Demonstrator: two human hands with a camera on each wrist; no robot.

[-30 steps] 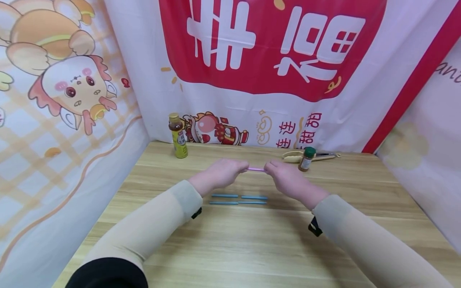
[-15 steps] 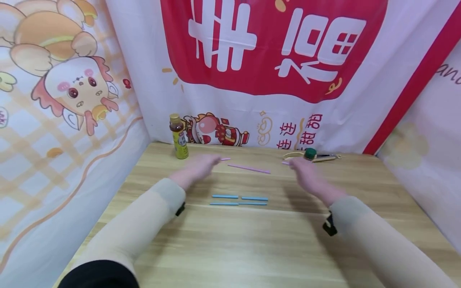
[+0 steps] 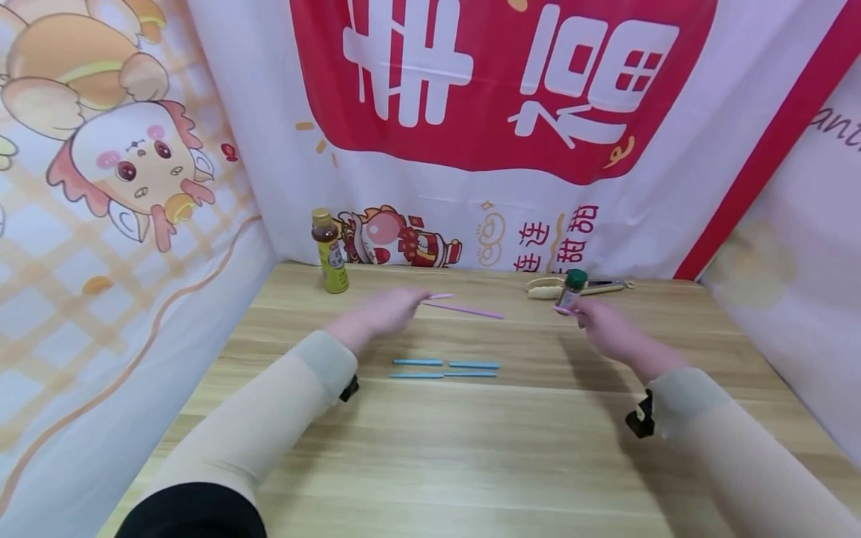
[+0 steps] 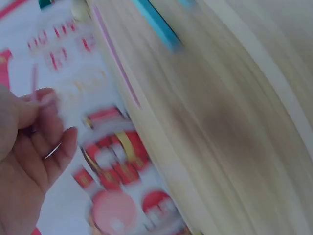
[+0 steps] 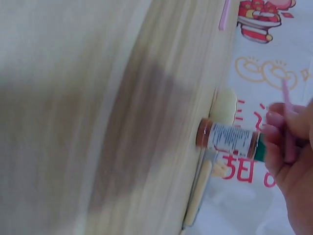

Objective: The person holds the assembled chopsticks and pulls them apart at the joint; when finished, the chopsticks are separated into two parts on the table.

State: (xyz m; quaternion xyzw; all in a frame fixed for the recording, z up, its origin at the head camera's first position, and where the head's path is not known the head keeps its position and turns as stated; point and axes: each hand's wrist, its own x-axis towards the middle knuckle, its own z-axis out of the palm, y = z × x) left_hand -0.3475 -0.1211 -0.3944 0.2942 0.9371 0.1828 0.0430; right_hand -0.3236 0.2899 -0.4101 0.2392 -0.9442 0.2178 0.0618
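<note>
My left hand [image 3: 389, 310] pinches a short thin pink stick [image 3: 440, 296] above the back of the table; in the left wrist view it is blurred between thumb and fingers. My right hand [image 3: 610, 327], farther right, pinches another pink stick [image 5: 287, 98] between thumb and fingers, and it overlaps the small green-capped bottle [image 3: 573, 284] in the head view. On the wood between the hands lies a longer pink stick [image 3: 467, 310], its left end close to the left hand. Nearer the front, several blue sticks [image 3: 417, 362] lie in two rows, end to end.
Behind the right hand, beige-handled tongs [image 3: 608, 288] lie beside the green-capped bottle. A yellow drink bottle [image 3: 331, 254] stands at the back left. Printed cloth hangings [image 3: 437, 179] enclose the table [image 3: 430, 448] at the back and sides.
The hands, close together with a pink line between them a second ago, have moved apart, each with a pink stick. The right hand went farther right; the left went left, then slightly back.
</note>
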